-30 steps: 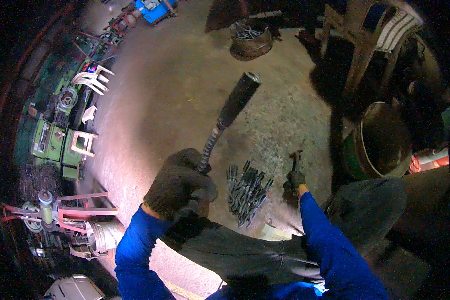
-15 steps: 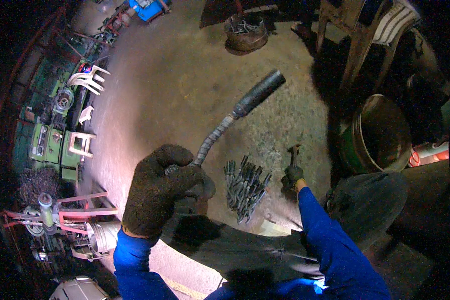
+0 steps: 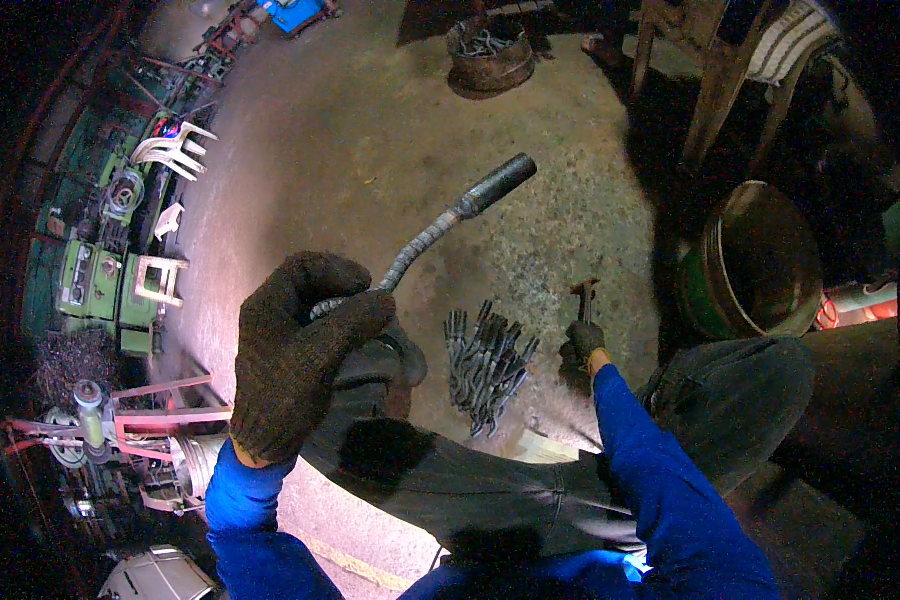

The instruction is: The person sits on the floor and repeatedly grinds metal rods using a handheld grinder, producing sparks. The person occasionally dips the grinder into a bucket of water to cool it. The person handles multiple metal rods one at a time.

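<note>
My left hand (image 3: 295, 350), in a dark knitted glove, grips a bent metal rod (image 3: 440, 225) with a ribbed shank and a thick round socket at its far end; the rod points up and to the right over the floor. My right hand (image 3: 582, 340), also gloved, reaches low to the concrete floor and holds a small dark tool (image 3: 584, 296) upright. Between the two hands lies a pile of several similar bent metal pieces (image 3: 487, 362) on the floor. Both sleeves are blue, and my dark trouser legs fill the lower part of the view.
A green drum (image 3: 755, 265) stands at the right. At the top sit a round basket of metal parts (image 3: 490, 50) and a wooden chair (image 3: 730, 70). Green machinery (image 3: 100, 270) and white plastic chairs (image 3: 170, 150) line the left side.
My left hand has lifted closer to the camera and swung the rod's socket end from pointing upward toward the right. The right hand has stayed low by the floor.
</note>
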The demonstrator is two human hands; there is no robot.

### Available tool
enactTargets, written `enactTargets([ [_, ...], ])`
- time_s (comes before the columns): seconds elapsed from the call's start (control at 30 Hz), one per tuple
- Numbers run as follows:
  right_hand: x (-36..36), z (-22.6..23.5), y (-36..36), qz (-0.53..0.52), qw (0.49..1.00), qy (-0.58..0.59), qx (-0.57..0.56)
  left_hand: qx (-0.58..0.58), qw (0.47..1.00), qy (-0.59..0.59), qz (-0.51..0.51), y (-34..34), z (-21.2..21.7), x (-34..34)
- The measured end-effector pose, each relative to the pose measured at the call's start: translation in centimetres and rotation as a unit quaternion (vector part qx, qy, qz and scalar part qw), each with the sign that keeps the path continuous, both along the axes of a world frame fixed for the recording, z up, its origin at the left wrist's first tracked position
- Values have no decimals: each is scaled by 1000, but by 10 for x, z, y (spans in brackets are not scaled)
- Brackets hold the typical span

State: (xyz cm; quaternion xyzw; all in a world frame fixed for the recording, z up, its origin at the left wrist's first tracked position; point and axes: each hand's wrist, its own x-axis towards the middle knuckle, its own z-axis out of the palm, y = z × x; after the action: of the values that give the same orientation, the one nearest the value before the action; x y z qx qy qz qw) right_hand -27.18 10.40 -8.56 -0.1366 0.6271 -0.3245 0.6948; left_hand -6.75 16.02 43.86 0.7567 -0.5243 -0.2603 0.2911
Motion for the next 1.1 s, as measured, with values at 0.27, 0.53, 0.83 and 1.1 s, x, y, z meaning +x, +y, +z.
enactTargets([
  [0.27, 5, -2, 4, -15, 999, -28, 15, -48, 997, -59, -27, -3, -6, -2],
  [0.53, 5, -38, 4, -54, 998, -43, -16, -41, 997, -38, -45, -17, -23, 13],
  [0.83, 7, -31, 6, -50, 997, -52, 15, 17, 999, -29, -25, -30, -75, 51],
  [1.1, 4, -13, 9, -8, 999, -31, 12, 0, 970, -170, -173, -44, -171, 107],
])
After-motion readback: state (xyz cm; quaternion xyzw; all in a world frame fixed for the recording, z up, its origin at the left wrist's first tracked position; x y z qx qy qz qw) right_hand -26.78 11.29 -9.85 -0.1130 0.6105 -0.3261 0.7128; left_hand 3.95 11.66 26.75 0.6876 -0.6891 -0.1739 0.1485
